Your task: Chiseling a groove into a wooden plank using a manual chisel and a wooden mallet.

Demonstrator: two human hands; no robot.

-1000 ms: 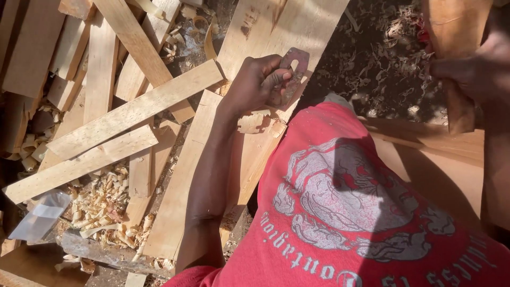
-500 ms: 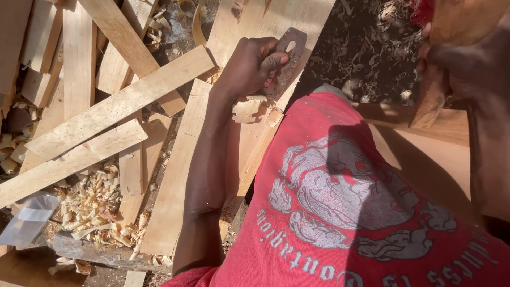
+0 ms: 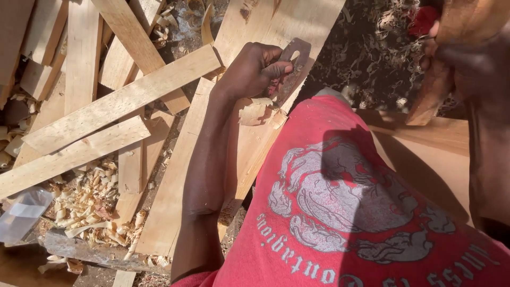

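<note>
The left hand (image 3: 255,72) is clamped around a flat metal plane blade (image 3: 294,66), holding it over a pale wooden plank (image 3: 180,180) with a curled shaving (image 3: 254,111) just below. The right hand (image 3: 465,58) grips a brown wooden block (image 3: 433,95). Loose shavings (image 3: 90,202) lie among scattered slats (image 3: 122,101).

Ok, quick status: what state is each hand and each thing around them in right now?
left hand: closed around a flat metal blade.
metal blade: held, tilted over the plank.
right hand: gripping a wooden block.
wooden block: held, raised.
wood shaving: curled, under the left hand.
plank: lying flat.
</note>
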